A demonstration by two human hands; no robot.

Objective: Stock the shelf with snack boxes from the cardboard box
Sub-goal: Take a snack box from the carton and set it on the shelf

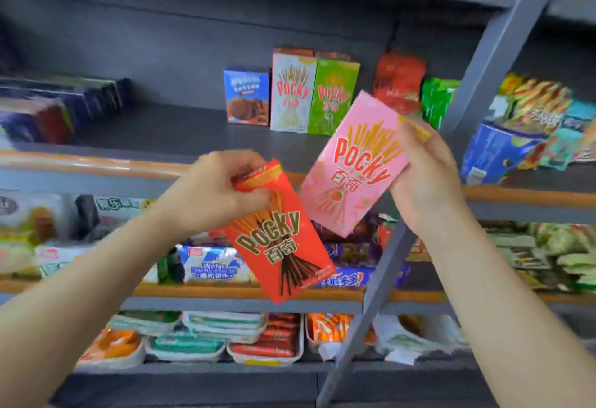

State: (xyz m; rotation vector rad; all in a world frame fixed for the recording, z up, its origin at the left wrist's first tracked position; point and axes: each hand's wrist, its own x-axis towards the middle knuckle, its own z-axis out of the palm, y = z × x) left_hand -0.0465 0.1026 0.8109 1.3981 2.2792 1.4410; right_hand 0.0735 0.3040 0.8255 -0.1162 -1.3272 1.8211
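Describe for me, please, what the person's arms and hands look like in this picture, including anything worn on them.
Both forearms are bare as far as the frame shows: no sleeves, gloves or watch are visible. The left hand and the right hand show no rings or bracelets on the parts in view. The picture is blurred, so small details such as nails cannot be made out.

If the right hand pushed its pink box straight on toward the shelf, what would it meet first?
Probably the green Pocky box standing on the shelf, or the red box beside it; the pink box in the right hand points between them. Depth is unclear.
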